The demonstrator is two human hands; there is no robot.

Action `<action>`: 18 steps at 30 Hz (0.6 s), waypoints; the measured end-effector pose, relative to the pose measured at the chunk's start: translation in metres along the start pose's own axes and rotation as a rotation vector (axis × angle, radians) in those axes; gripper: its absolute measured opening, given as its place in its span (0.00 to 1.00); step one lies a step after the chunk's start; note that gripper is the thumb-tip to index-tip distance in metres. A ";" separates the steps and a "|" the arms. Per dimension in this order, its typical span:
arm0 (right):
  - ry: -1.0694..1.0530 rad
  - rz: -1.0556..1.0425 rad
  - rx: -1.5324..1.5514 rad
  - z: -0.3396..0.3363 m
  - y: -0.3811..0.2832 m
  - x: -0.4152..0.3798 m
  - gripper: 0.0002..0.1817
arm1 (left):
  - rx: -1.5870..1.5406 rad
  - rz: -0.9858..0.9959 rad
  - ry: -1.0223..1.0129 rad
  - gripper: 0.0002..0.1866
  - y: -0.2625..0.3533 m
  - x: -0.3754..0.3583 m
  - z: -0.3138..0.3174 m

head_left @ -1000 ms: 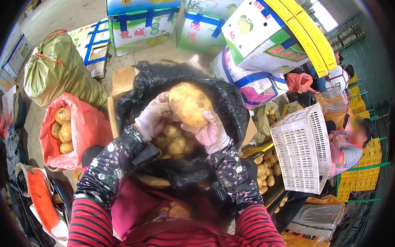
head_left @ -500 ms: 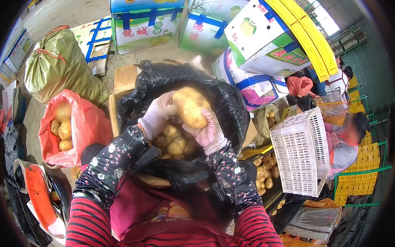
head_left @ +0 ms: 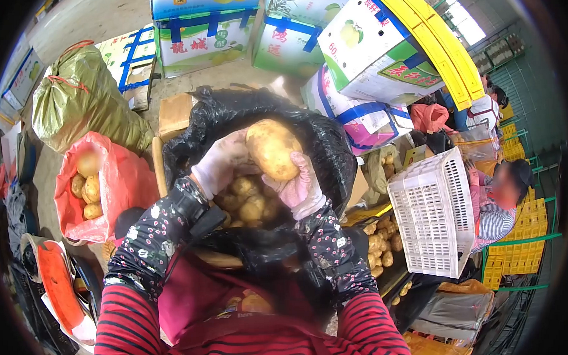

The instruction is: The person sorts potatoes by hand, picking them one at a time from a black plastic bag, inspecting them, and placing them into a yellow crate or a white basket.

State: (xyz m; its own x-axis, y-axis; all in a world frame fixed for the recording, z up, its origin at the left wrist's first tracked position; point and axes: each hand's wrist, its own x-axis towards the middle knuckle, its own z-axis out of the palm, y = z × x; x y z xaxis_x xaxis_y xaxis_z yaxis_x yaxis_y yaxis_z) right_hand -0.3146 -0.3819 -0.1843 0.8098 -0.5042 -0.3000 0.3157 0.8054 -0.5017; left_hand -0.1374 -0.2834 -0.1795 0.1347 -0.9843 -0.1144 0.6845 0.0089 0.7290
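Stacked fruit cartons (head_left: 204,31) fill the upper frame; mid-frame, above the black sack (head_left: 322,147), left hand (head_left: 222,163) and right hand (head_left: 299,187) clasp a big potato (head_left: 272,149) — probably heavy, firm, best cupped underneath.

Red characters "龍城" are showing on the left carton (head_left: 204,40) — "60" is showing on the tilted carton (head_left: 379,52).

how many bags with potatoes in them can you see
2: the black bag under the gloved left hand and right hand holding a large potato, and the red bag to the left. Others may be hidden.
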 end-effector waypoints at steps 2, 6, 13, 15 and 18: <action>-0.097 -0.030 -0.056 0.028 -0.002 -0.009 0.32 | -0.189 -0.139 -0.042 0.29 0.008 -0.005 -0.001; 0.059 -0.016 -0.388 0.039 0.000 -0.013 0.39 | -0.106 -0.055 -0.084 0.33 0.008 -0.008 -0.006; -0.011 -0.129 -0.487 0.032 0.005 -0.009 0.46 | -0.033 -0.116 -0.159 0.35 0.009 -0.007 -0.013; -0.036 -0.129 -0.496 0.035 0.001 -0.011 0.47 | -0.313 -0.353 -0.286 0.35 0.003 -0.003 -0.024; -0.108 -0.204 -0.748 0.025 0.003 -0.004 0.46 | -0.313 -0.146 -0.327 0.31 0.006 -0.004 -0.013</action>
State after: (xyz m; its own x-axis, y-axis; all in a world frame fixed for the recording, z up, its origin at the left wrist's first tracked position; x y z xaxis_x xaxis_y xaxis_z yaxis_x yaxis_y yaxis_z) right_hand -0.3044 -0.3700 -0.1645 0.8275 -0.5555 -0.0813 0.0773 0.2563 -0.9635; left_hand -0.1243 -0.2771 -0.1833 -0.1773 -0.9827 0.0542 0.8691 -0.1305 0.4770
